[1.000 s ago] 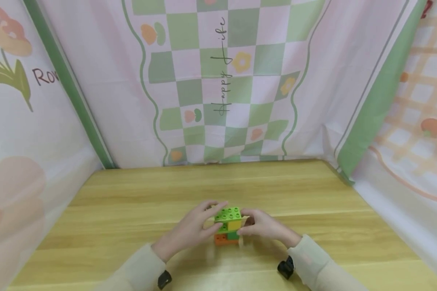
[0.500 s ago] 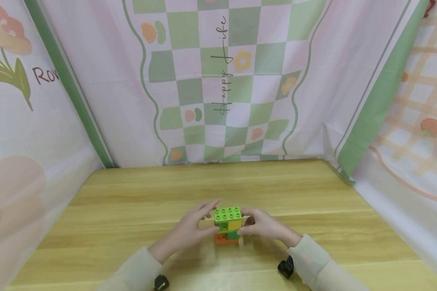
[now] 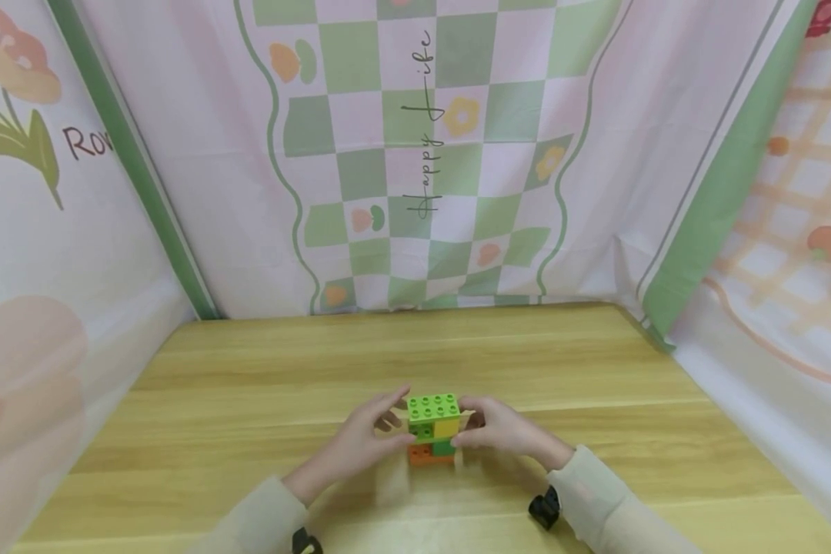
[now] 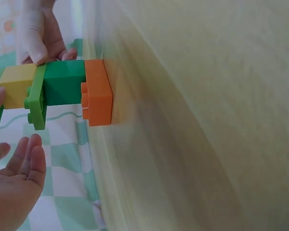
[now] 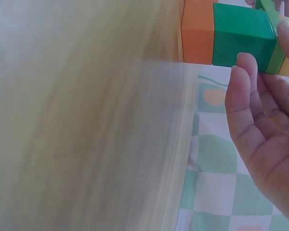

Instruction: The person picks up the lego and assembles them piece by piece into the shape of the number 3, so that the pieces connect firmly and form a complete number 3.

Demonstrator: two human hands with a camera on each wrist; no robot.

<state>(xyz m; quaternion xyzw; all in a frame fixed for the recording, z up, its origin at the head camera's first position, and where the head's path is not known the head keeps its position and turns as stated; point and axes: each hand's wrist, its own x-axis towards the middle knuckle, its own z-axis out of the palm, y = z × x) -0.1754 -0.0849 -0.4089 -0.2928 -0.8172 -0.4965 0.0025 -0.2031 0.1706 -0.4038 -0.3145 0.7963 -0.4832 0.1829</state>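
Observation:
A small tower of toy building bricks (image 3: 432, 429) stands upright on the table. It has an orange base (image 4: 100, 94), a dark green brick (image 5: 242, 34), a light green plate (image 4: 37, 98), a yellow brick (image 3: 446, 428) and another light green plate (image 3: 432, 405) on top. My right hand (image 3: 502, 431) holds the tower's right side, thumb at the lower plate's edge and fingers toward the back. At the left side, my left hand (image 3: 363, 435) has its thumb tip right at the tower and its other fingers spread loosely behind, holding nothing.
The wooden table (image 3: 249, 362) runs back to a checked green and white curtain (image 3: 429, 154). Patterned cloth also hangs at the left (image 3: 35, 246) and right (image 3: 789, 231) sides. A black wrist camera (image 3: 544, 509) sits by the right sleeve.
My left hand has drawn back leftward from over the top plate, leaving its studs uncovered. My right hand and the brick tower have stayed in place.

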